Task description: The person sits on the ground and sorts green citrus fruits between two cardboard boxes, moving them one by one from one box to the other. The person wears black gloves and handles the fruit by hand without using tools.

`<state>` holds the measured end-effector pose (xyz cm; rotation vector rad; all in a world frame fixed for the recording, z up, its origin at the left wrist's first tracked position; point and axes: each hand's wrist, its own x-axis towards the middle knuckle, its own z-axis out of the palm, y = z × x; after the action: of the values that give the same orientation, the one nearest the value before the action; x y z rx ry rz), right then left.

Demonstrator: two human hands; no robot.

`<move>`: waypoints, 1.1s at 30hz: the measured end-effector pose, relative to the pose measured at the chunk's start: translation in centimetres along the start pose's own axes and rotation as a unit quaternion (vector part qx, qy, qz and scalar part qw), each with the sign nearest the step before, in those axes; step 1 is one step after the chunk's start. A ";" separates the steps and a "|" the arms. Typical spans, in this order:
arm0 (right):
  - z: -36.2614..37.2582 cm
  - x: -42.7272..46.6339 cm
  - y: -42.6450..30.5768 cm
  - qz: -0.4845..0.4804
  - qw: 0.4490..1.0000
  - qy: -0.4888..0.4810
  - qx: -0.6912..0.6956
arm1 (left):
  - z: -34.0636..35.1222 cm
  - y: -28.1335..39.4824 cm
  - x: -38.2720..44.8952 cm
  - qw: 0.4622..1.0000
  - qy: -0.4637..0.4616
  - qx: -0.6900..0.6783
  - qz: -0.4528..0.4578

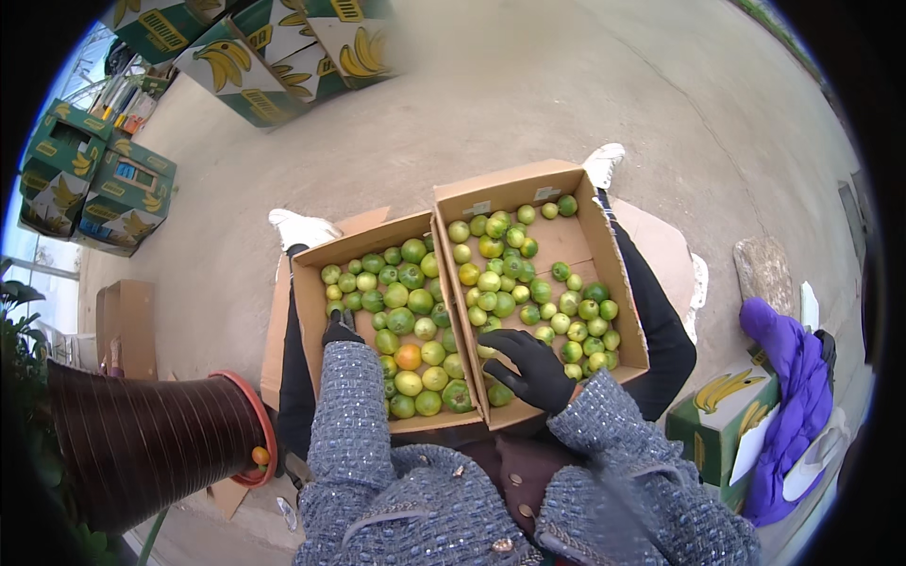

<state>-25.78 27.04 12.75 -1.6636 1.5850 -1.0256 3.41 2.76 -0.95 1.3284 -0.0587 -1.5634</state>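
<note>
Two cardboard boxes stand side by side before me. Both hold green and yellowish tomatoes. My left hand (341, 329), in a dark glove, is inside the left box (368, 244) by its left wall. Its fingertips are at a green tomato (335, 307); whether they grip it is hidden. An orange tomato (408, 357) stands out among the green ones there. My right hand (529, 368), in a black glove, hovers over the near left corner of the right box (506, 182). Its thumb and fingers are apart, with a pale tomato (485, 351) beneath the fingertips.
Banana cartons (241, 71) stand at the far left, with more cartons (106, 180) by the left wall. A brown ribbed planter (156, 431) with a red rim leans in at left. At right, a purple garment (786, 410) hangs over a banana carton (715, 410). A stone block (764, 272) lies nearby.
</note>
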 end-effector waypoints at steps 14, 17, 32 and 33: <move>-8.9 3.2 11.7 0.234 0.811 -0.163 -0.510 | 0.5 0.9 -11.4 0.985 -0.173 -0.001 0.029; -9.7 4.6 11.6 0.264 0.802 -0.198 -0.498 | 5.2 3.0 -22.7 0.875 -0.370 0.260 0.174; -8.1 4.9 7.9 0.335 0.777 -0.217 -0.486 | 12.9 4.8 -47.9 0.438 -0.580 0.235 0.645; -8.4 4.8 7.5 0.336 0.778 -0.215 -0.485 | 12.7 4.8 -48.4 0.462 -0.551 0.232 0.655</move>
<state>-36.92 22.20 11.23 -1.4608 2.2442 0.6377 -10.17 27.66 40.53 0.0014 -1.9393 -0.6255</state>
